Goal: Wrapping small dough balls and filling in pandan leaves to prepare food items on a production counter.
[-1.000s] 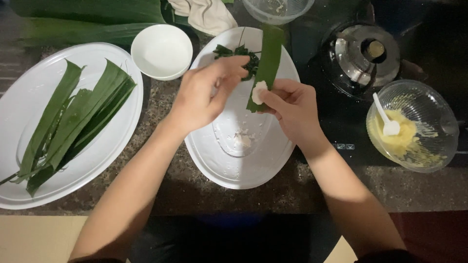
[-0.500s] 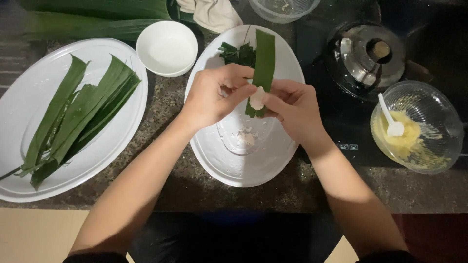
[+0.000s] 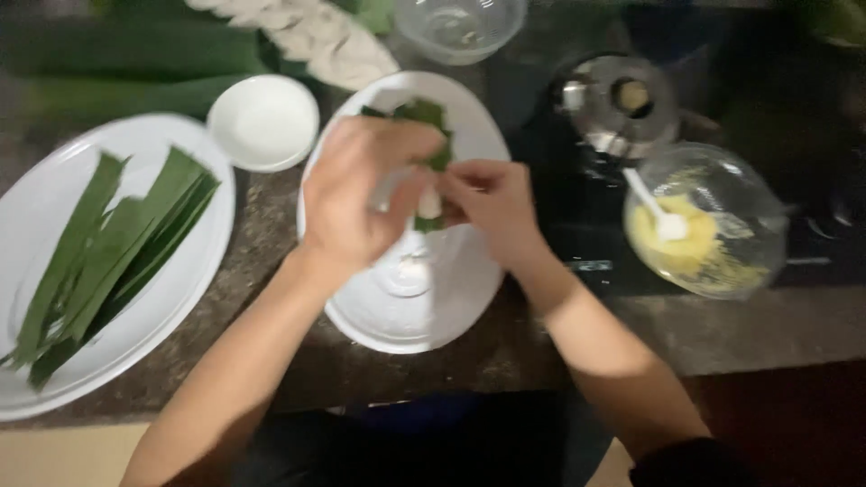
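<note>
Over the white oval plate (image 3: 451,307) in the middle, my left hand (image 3: 361,194) and my right hand (image 3: 492,203) meet. Together they pinch a green leaf strip (image 3: 439,153) folded around a small white lump (image 3: 429,204). More dark green leaf pieces (image 3: 410,112) lie at the plate's far end, partly hidden by my left hand. The frame is motion-blurred, so the fold itself is unclear.
A large white platter (image 3: 180,307) at left carries several long green leaf strips (image 3: 108,252). A small white bowl (image 3: 263,122) sits behind it. A glass bowl of yellow filling with a white spoon (image 3: 699,230) is at right, a steel pot lid (image 3: 622,104) beyond it.
The long upright leaf strip has been folded down around the white lump; my left hand has closed over it. The camera moved nearer and the picture blurred.
</note>
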